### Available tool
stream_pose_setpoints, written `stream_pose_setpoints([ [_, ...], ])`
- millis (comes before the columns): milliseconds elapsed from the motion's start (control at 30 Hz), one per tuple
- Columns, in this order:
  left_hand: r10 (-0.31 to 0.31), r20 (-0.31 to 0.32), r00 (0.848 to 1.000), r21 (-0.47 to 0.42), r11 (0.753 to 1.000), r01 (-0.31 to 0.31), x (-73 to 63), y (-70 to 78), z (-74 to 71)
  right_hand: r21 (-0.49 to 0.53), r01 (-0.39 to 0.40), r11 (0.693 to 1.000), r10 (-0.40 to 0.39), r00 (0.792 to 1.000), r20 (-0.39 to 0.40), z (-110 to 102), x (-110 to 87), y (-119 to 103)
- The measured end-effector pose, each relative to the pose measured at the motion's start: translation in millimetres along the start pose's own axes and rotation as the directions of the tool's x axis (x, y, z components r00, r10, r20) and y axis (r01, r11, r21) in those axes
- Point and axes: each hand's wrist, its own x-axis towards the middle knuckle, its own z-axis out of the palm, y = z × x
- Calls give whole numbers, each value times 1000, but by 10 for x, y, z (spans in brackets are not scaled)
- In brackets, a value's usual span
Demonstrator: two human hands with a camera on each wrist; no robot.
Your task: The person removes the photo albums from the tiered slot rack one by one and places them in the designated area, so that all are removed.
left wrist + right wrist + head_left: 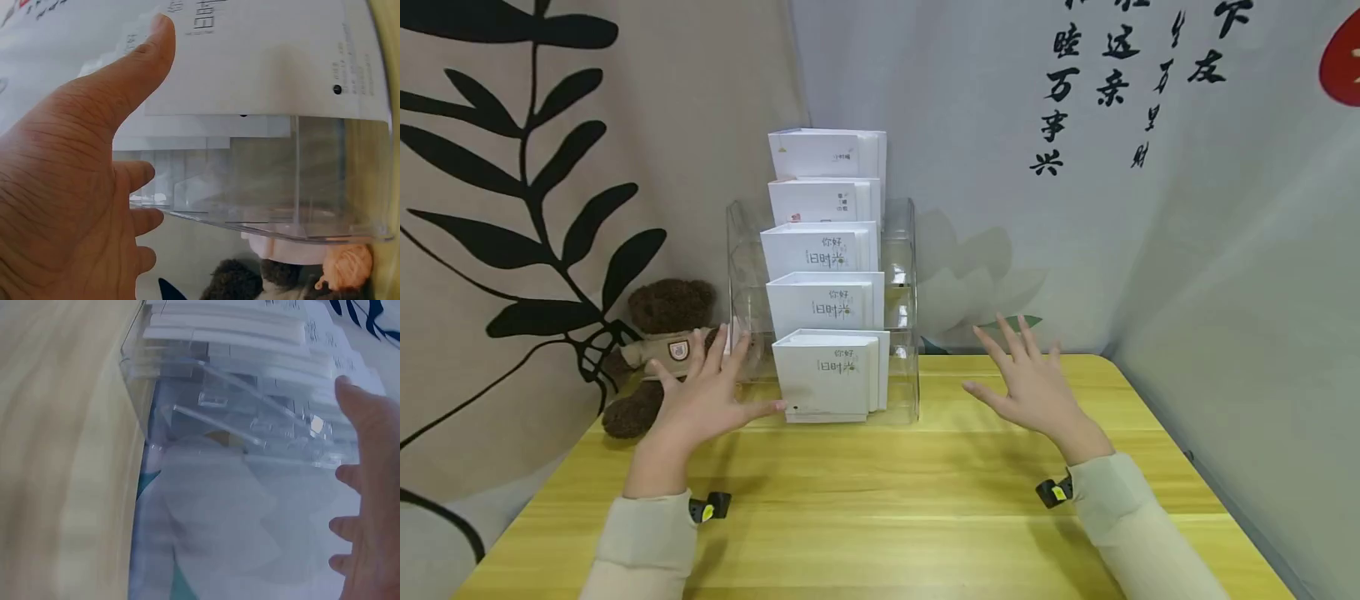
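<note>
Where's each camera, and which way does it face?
Head: on the head, facing forward and down at table, stand and white packs; sleeves, left hand and right hand show.
Left wrist: on that wrist, facing white packs and stand; left hand shows.
Right wrist: on that wrist, facing stand and table; right hand shows.
Wrist views share stand and packs.

Cream sleeves [643,533], black wrist cameras [720,504]

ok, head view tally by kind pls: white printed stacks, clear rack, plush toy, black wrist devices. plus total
White printed stacks: 5
Clear rack: 1
Plush toy: 1
Black wrist devices: 2
Total: 9
</note>
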Motion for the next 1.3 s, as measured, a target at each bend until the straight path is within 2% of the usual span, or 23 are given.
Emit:
stream_pose_setpoints([
  [133, 13, 25, 1000, -17, 1000, -12, 32, -53, -9, 81, 120, 989, -119, 993, -18, -27, 177, -160],
  [233, 27, 21, 999, -152, 988, -23, 98, -143, 20, 175, 249, 953, -240, 968, -68, -32, 346, -320],
  [300, 38, 1, 999, -306, 951, -35, 153, -215, 66, 220, 345, 912, -324, 938, -125, -39, 492, -437],
  [367, 22, -31, 999, -453, 891, -33, 200, -256, 120, 248, 418, 874, -381, 906, -185, -48, 650, -561],
  [433, -37, -81, 996, -550, 835, -13, 238, -260, 184, 268, 476, 837, -425, 876, -228, -61, 815, -685],
  [467, -81, -115, 990, -582, 813, -1, 259, -256, 225, 272, 485, 831, -436, 872, -223, -68, 894, -749],
  [533, -182, -155, 971, -631, 775, 45, 295, -240, 321, 282, 483, 829, -446, 875, -188, -73, 1039, -871],
  [600, -280, -182, 942, -673, 735, 89, 328, -228, 442, 306, 466, 830, -452, 884, -121, -71, 1164, -983],
  [700, -400, -211, 892, -729, 673, 129, 371, -231, 654, 359, 420, 834, -443, 896, -19, -19, 1313, -1117],
  [800, -474, -279, 835, -756, 645, 113, 388, -226, 861, 443, 390, 807, -448, 894, 29, 100, 1420, -1196],
  [833, -490, -304, 817, -761, 641, 101, 386, -229, 928, 459, 386, 800, -450, 892, 34, 151, 1442, -1210],
  [933, -513, -353, 782, -769, 635, 70, 351, -257, 1100, 473, 373, 798, -441, 897, 37, 290, 1463, -1237],
  [1000, -529, -374, 762, -772, 633, 60, 313, -292, 1190, 443, 371, 817, -427, 904, 31, 360, 1451, -1247],
  [1133, -550, -425, 719, -758, 650, 49, 283, -352, 1322, 383, 359, 851, -401, 915, 35, 407, 1429, -1253],
  [1200, -557, -442, 703, -753, 657, 48, 273, -381, 1371, 363, 348, 864, -391, 919, 49, 420, 1430, -1264],
  [1300, -559, -455, 693, -750, 660, 40, 278, -411, 1417, 341, 328, 881, -370, 927, 64, 433, 1439, -1281],
])
